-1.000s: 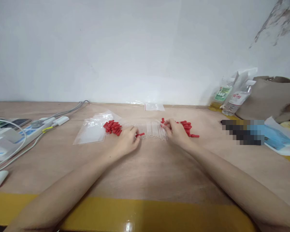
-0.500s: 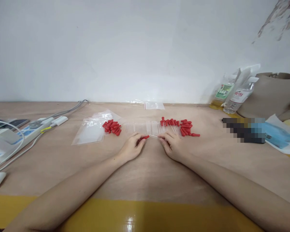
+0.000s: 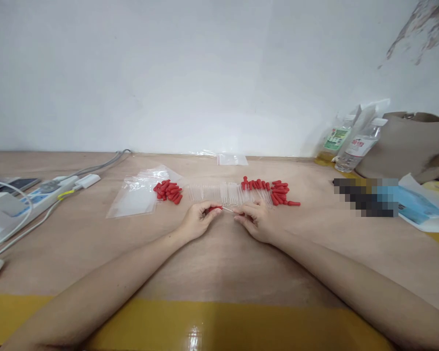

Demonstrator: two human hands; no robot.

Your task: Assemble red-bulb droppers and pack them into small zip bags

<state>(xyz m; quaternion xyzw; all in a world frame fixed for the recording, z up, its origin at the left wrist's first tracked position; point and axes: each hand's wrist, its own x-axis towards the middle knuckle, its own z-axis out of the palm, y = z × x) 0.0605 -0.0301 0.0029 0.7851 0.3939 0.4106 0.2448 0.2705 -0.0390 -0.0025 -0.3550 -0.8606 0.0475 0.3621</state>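
Note:
My left hand is closed around a red rubber dropper bulb, its open end facing right. A thin clear dropper tube is pinched in my right hand. One end of the tube meets the mouth of the bulb; how deep it sits I cannot tell. Just behind my hands lies a row of clear tubes. Several red bulbs lie at the right end of that row, seemingly fitted on tubes. A loose pile of red bulbs is left of the row.
Clear plastic bags lie left of the bulb pile, and a small bag rests by the wall. A power strip with cables is at far left. At right are bottles, a grey-brown bag and a blue packet.
My right hand has come slightly left, nearer my left hand, so less of the tube shows between them. Both hands keep their grip. The whole view has shifted a little.

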